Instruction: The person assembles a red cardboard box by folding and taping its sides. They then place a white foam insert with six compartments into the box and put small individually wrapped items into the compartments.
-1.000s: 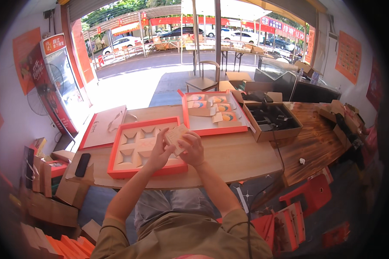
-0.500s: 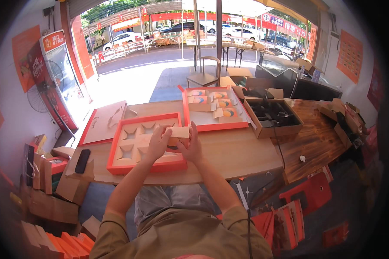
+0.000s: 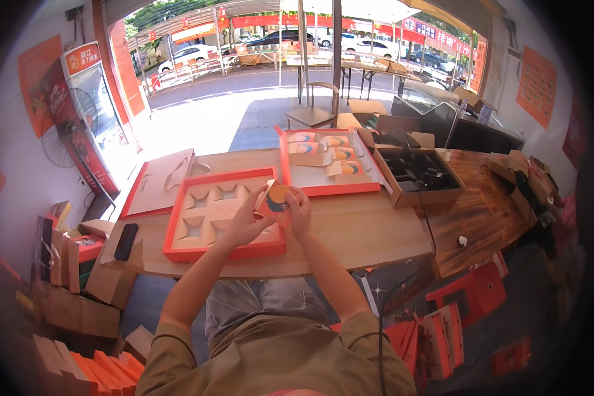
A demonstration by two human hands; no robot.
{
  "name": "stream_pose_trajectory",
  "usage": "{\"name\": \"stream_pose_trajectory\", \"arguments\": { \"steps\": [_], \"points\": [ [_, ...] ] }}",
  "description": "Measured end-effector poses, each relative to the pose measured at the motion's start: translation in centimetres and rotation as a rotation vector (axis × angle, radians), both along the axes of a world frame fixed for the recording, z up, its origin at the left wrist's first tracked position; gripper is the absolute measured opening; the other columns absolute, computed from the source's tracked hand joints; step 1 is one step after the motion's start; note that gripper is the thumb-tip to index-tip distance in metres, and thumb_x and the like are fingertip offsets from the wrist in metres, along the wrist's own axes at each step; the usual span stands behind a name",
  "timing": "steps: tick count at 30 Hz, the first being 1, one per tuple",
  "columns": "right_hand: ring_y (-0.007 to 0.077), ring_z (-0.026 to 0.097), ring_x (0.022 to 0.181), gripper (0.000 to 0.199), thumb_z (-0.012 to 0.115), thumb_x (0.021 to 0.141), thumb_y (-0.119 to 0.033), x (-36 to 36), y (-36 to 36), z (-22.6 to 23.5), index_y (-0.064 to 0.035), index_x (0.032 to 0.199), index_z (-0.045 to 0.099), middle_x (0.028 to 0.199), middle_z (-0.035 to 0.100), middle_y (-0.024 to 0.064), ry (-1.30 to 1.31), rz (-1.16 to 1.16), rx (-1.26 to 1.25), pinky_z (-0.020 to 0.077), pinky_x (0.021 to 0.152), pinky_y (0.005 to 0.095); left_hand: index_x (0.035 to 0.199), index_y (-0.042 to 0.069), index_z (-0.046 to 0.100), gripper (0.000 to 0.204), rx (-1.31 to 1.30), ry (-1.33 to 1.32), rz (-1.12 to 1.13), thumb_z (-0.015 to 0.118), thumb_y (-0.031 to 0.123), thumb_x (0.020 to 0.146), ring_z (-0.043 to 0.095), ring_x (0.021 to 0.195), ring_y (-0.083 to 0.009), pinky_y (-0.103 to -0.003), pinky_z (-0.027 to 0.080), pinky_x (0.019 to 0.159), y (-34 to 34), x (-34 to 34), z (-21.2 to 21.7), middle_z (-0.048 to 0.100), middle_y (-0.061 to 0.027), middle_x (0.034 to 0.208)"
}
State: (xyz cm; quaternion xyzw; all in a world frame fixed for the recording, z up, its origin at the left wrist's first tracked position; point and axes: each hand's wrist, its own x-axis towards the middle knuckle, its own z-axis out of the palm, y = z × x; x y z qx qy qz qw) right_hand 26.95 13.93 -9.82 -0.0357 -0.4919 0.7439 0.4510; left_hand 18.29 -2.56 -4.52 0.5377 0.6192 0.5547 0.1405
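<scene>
Between them, my left hand (image 3: pixel 249 221) and my right hand (image 3: pixel 299 212) hold a small carton (image 3: pixel 277 198) with an orange and dark blue round print facing up. The fingers of both hands are closed on its sides. Under and left of the hands lies a red-rimmed gift box (image 3: pixel 171 245) with a beige insert (image 3: pixel 211 212) that has several star-cut openings. Behind it, a second red-edged box (image 3: pixel 330 193) holds several small printed cartons (image 3: pixel 342 154), some with flaps raised.
A flat pink gift bag (image 3: pixel 157 187) with ribbon handles and a black phone (image 3: pixel 126 241) lie on the table's left. At right stands a cardboard box (image 3: pixel 421 198) of dark items, with a cable (image 3: pixel 427 224) hanging over the table. A red stool (image 3: pixel 472 297) is below right.
The small carton has been turned in my hands: its plain tan side faced up before, and now its printed face shows. Both hands have shifted slightly; the boxes remain in place.
</scene>
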Motion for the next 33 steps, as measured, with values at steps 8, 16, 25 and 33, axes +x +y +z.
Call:
{"name": "stream_pose_trajectory", "arguments": {
  "steps": [8,16,25,33],
  "points": [
    [0.0085,0.068,0.1,0.036,0.063,0.11,-0.022,0.6,0.6,-0.3,0.0037,0.134,0.072,0.113,0.076,0.005,-0.121,0.089,0.085,0.0555,0.088,0.025,0.161,0.005,0.041,0.071,0.091,-0.061,0.075,0.074,0.01,0.098,0.065,0.108,-0.0162,-0.034,0.056,0.093,0.1,0.1,-0.8,0.061,-0.0121,0.139],
    [0.022,0.062,0.13,0.054,0.049,0.113,-0.023,0.9,-0.4,-0.8,0.0019,0.161,0.046,0.143,0.067,0.0133,-0.229,0.185,0.558,0.0478,0.111,0.0372,0.151,0.004,0.042,0.05,0.194,-0.168,0.228,0.062,0.011,0.105,0.063,0.108,-0.0176,-0.033,0.054,0.095,0.3,-1.4,-1.2,0.062,-0.0106,0.121],
    [0.0242,0.057,0.137,0.065,0.047,0.111,-0.021,-0.2,-0.7,-1.0,-0.0006,0.169,0.026,0.154,0.057,0.0156,-0.093,0.206,0.599,0.0448,0.115,0.0393,0.153,0.005,0.039,0.047,0.275,-0.308,0.286,0.042,0.036,0.118,0.054,0.127,-0.023,-0.036,0.046,0.111,1.1,-0.4,-0.7,0.051,-0.0161,0.137],
    [0.0264,0.052,0.143,0.078,0.048,0.109,-0.019,-0.3,-0.4,-1.9,-0.0029,0.174,0.008,0.162,0.049,0.0177,-0.058,0.117,0.575,0.0428,0.117,0.0414,0.159,0.005,0.038,0.057,0.263,-0.271,0.321,0.04,0.044,0.118,0.052,0.134,-0.0263,-0.039,0.039,0.119,1.5,-1.6,-0.8,0.054,-0.0176,0.145]
  ]
}}
